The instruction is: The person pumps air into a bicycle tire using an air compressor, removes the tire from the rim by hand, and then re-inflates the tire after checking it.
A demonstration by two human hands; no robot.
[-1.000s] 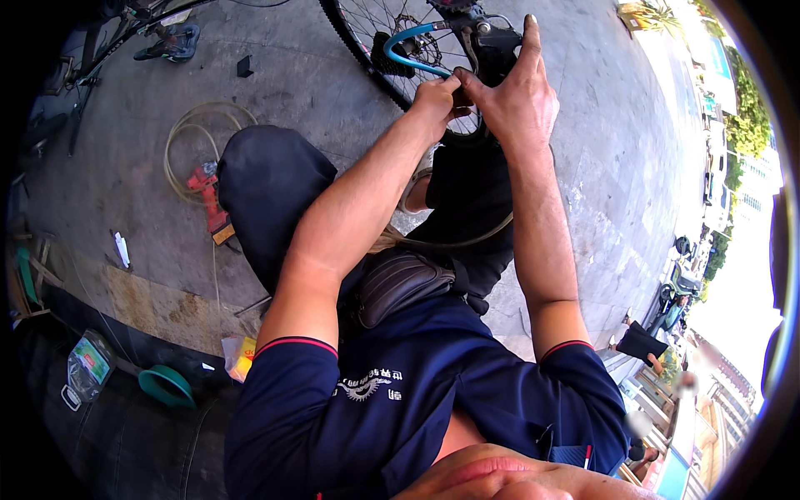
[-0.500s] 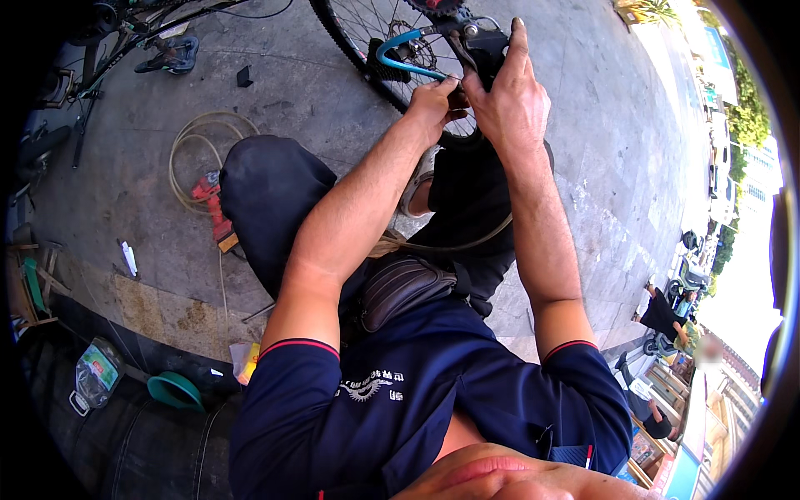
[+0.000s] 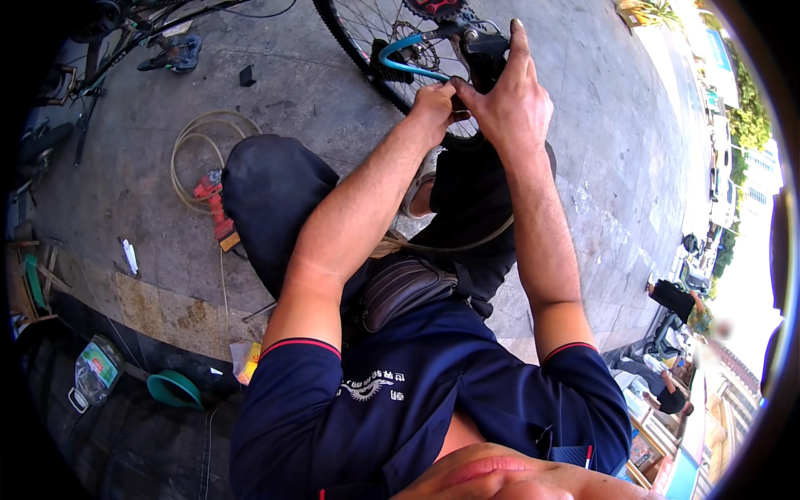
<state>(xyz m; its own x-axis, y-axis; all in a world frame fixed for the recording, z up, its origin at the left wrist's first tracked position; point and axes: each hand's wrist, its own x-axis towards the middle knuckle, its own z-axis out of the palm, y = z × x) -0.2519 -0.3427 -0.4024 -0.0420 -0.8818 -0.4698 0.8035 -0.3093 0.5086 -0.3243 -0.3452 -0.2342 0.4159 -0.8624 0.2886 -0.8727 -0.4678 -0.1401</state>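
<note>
A light-blue cable (image 3: 386,57) bends in a loop beside the bicycle wheel (image 3: 358,71), above the floor's far edge as seen here, its upper end running to a black bicycle part (image 3: 483,60). The left hand (image 3: 433,108) is closed with thumb and fingers on the cable's lower end. The right hand (image 3: 512,112) meets it there, thumb at the left fingertips, index finger stretched up beside the black part; whether its hidden fingers grip anything, I cannot tell. A red chainring (image 3: 437,7) shows above the wheel.

On the floor (image 3: 283,92), left of the person's bent knee, a pale hose (image 3: 177,154) lies coiled, with a red power tool (image 3: 214,200) just beside it. Toward the floor's upper left corner lies a dark shoe (image 3: 177,54). Beyond the floor's lower left edge, a green bowl (image 3: 177,390) and a clear plastic jug (image 3: 97,367) rest on a black surface (image 3: 125,442).
</note>
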